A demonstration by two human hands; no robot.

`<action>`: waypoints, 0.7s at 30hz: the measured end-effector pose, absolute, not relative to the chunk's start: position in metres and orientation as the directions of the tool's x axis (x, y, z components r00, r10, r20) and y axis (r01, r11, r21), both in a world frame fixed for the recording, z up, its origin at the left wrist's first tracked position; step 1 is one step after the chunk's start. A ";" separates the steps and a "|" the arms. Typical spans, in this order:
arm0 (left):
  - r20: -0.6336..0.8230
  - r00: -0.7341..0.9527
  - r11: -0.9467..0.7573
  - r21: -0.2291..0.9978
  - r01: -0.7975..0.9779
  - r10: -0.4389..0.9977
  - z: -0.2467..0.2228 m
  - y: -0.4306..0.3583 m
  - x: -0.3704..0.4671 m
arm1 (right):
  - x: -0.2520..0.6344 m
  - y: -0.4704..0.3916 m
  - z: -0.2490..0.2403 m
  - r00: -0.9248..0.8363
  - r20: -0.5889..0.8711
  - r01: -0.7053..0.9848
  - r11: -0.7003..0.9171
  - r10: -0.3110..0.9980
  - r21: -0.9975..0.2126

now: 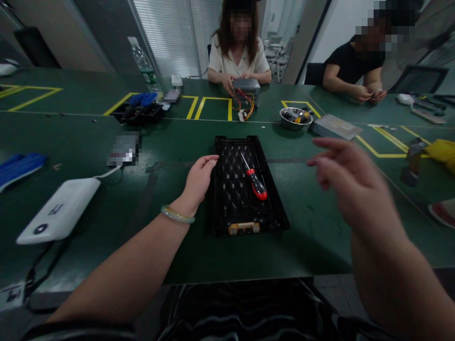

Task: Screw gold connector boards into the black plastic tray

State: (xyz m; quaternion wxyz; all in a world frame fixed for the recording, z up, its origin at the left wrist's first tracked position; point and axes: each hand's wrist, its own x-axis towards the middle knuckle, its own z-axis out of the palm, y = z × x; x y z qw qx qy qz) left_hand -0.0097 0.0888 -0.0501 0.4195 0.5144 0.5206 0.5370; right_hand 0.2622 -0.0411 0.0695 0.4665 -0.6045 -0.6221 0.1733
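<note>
A black plastic panel (279, 213) with raised edges and a studded inner face lies on the table in front of me. Thumb and forefinger of my left hand (200, 182) pinch its left rim. On the panel rests a screwdriver (257, 184) with a red and black handle, its shaft pointing away from me. At the panel's near end sits a small yellowish connector board (244, 228). My right hand (350, 182), slightly blurred, hovers over the table to the right, apart from the panel. Its forefinger is stretched out and it holds nothing.
Across the green table (170, 135), a person handles a metal power supply (247, 90) with coloured wires. A metal bowl (296, 125) of parts stands beside a flat grey metal box (336, 127). A white power bank (59, 210) and blue glove (21, 166) lie left.
</note>
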 end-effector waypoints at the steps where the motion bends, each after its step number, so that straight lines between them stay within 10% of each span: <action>1: 0.113 -0.117 -0.104 0.991 0.082 0.987 -0.051 0.089 -0.010 | 0.265 -0.032 0.057 0.132 0.220 0.672 0.076 0.967 -0.737; 5: 0.105 -0.109 -0.098 0.993 0.072 0.988 -0.051 0.089 -0.009 | 0.265 -0.008 0.005 0.004 -0.199 0.842 -0.111 0.980 -0.528; 21: 0.113 -0.125 -0.093 0.983 0.157 0.986 -0.047 0.089 -0.013 | 0.338 -0.021 0.012 -0.025 -0.159 0.764 -0.084 0.987 -0.640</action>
